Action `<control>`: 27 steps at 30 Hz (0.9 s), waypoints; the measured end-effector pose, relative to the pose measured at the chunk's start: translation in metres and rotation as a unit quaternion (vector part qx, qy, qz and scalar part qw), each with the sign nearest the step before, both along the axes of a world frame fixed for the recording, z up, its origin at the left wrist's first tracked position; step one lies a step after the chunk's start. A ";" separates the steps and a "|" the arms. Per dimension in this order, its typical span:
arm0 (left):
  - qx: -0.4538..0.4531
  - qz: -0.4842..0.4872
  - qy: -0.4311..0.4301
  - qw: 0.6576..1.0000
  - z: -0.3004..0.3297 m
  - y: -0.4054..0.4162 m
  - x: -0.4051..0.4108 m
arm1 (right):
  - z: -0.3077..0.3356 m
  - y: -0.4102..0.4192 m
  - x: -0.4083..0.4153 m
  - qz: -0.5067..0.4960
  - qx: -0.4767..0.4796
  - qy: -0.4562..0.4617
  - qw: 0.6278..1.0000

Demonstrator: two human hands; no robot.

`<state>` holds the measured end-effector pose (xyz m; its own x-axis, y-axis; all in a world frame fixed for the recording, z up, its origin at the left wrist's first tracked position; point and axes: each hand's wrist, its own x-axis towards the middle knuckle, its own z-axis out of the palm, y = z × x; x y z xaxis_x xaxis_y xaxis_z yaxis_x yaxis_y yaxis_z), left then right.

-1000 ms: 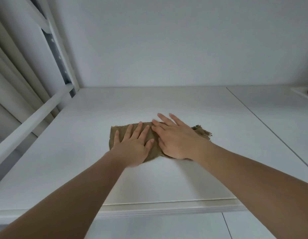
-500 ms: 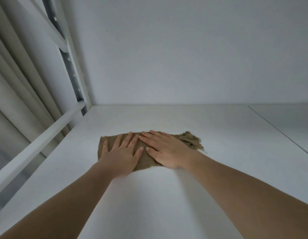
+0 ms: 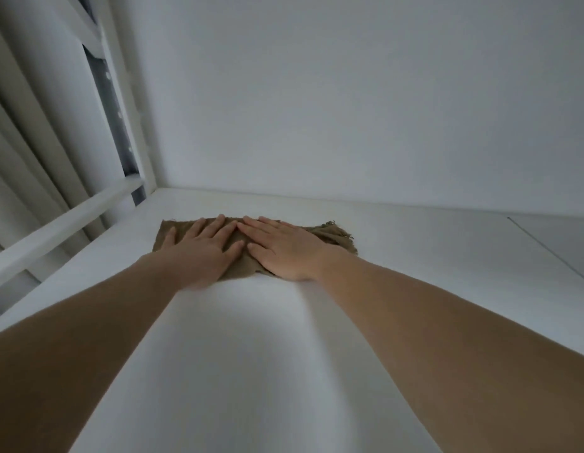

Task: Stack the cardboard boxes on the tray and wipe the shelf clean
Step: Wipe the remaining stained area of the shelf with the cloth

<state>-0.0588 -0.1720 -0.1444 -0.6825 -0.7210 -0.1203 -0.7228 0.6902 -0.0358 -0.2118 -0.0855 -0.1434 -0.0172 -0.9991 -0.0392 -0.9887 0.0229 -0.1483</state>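
Cloth (image 3: 330,235) pushed farther back on white shelf (image 3: 251,371), near wall (image 3: 349,93).

Dim, flat, grey-blue light with no glare. Soft shadows lie on the shelf (image 3: 414,256) under both forearms. The near forearms are blurred and stretched by the wide lens, and the frame post (image 3: 127,119) at left leans.

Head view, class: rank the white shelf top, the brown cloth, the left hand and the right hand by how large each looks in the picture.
1. White shelf top, by far the largest.
2. Brown cloth, though the hands cover much of it.
3. Left hand and right hand look about alike, so I won't rank them.
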 end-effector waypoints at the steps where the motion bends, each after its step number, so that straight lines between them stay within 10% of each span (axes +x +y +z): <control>1: 0.008 0.017 0.006 1.000 0.001 -0.004 -0.004 | 0.000 -0.006 -0.004 0.010 0.003 -0.003 1.000; 27: 0.046 -0.022 0.047 0.998 0.006 0.086 -0.238 | 0.003 0.097 -0.226 -0.079 0.009 -0.003 0.997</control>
<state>-0.2964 -0.0861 -0.1386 -0.7241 -0.6795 -0.1181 -0.6895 0.7179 0.0963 -0.4380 0.0111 -0.1405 -0.1747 -0.9829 -0.0581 -0.9716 0.1817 -0.1517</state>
